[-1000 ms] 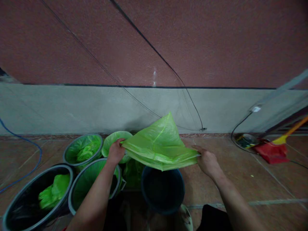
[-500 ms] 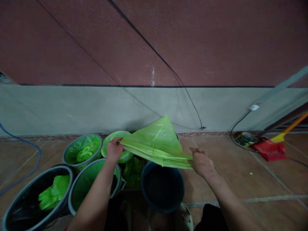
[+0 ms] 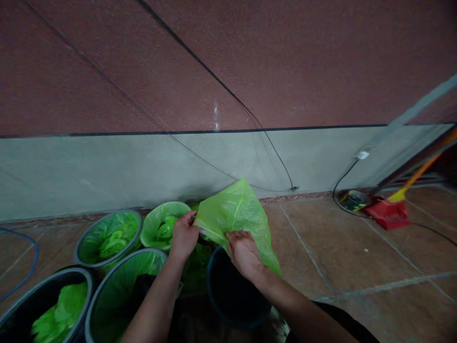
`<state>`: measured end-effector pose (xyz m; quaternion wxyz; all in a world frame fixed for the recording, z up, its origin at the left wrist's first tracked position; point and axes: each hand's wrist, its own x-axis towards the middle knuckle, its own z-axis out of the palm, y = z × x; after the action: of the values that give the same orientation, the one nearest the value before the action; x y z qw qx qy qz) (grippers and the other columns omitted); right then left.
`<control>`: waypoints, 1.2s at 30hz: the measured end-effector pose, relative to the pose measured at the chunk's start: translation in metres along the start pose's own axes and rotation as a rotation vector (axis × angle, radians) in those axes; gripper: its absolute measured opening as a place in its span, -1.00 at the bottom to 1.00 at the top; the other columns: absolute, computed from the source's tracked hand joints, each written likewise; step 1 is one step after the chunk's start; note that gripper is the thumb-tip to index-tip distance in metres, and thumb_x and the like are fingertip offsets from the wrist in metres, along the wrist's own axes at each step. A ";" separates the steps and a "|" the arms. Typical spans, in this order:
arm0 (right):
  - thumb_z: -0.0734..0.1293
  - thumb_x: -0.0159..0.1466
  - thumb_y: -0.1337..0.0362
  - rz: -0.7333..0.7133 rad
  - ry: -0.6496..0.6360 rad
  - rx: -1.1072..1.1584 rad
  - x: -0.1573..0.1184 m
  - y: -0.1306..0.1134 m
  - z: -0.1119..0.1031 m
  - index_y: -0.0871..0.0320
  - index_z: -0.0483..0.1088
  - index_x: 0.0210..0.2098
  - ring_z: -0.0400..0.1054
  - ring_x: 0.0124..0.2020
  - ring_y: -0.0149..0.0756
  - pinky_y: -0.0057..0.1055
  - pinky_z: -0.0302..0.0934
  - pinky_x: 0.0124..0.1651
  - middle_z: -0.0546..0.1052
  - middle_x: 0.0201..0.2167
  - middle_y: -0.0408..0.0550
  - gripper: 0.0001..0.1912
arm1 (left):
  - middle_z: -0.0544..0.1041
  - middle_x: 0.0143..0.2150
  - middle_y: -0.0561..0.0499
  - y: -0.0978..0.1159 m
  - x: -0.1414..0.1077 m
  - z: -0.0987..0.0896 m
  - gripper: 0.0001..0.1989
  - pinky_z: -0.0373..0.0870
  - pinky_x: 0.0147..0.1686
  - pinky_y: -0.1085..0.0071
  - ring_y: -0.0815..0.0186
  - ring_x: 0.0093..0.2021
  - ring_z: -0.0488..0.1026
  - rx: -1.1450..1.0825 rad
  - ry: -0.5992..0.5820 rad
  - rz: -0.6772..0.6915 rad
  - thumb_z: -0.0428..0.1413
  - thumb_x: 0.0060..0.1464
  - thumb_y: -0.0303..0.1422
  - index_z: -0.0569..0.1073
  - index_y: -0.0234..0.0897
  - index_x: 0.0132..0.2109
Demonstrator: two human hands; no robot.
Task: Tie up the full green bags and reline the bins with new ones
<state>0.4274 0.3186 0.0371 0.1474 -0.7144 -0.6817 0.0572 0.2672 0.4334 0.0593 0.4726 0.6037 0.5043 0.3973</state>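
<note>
A light green plastic bag [image 3: 246,214] is held up by its near edge, its pointed corner facing the wall. My left hand [image 3: 184,234] pinches the bag's left corner between thumb and fingers. My right hand [image 3: 245,252] is closed on the near edge, close to the middle, with its fingertips partly hidden in the plastic. The bag's right side hangs loose beyond that hand. Below stands a dark blue bucket [image 3: 237,297], its inside in shadow and its far rim covered by the bag and my right hand.
To the left stand several bins with green liners, among them a grey-rimmed bin [image 3: 107,238], a pale green bin [image 3: 166,224] and a black-lined bin [image 3: 76,305]. A red dustpan [image 3: 387,213] lies right. A blue hose [image 3: 34,257] and cables run nearby.
My right hand has moved left from the bag's right corner to the middle of its near edge, leaving that corner hanging. My left hand still grips its corner. The view has shifted slightly.
</note>
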 end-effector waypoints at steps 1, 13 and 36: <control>0.19 0.31 0.43 0.008 -0.005 -0.013 0.002 0.003 0.000 0.14 0.51 -0.15 0.46 -0.14 -0.17 -0.23 0.29 0.05 0.61 -0.20 0.00 -0.73 | 0.62 -0.39 0.01 0.001 0.000 -0.001 -0.57 0.44 -0.43 0.45 0.29 -0.46 0.51 0.068 0.000 0.018 0.03 -0.13 -0.53 0.55 -0.34 -0.06; 0.18 0.34 0.22 0.220 0.904 0.377 0.004 0.078 -0.081 0.16 0.51 -0.04 0.54 -0.17 -0.23 -0.34 0.39 -0.08 0.63 -0.14 0.03 -0.66 | 0.64 -0.11 -0.19 0.007 -0.008 -0.011 -0.59 0.43 -0.09 0.20 0.01 -0.10 0.58 0.975 0.002 0.000 0.00 0.15 -0.42 0.49 -0.28 0.13; 0.22 0.20 0.37 0.165 1.056 0.170 -0.050 0.118 -0.119 0.15 0.50 -0.34 0.49 -0.07 -0.18 -0.22 0.35 0.02 0.58 -0.10 0.08 -0.80 | 0.61 -0.23 0.08 0.036 -0.030 -0.073 -0.62 0.40 -0.41 0.46 0.36 -0.45 0.41 0.028 0.713 0.357 0.08 -0.12 -0.48 0.60 -0.21 -0.12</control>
<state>0.5709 0.2501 0.1100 0.5225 -0.6826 -0.4494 -0.2433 0.2001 0.4149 0.1113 0.1836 0.5124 0.5293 0.6509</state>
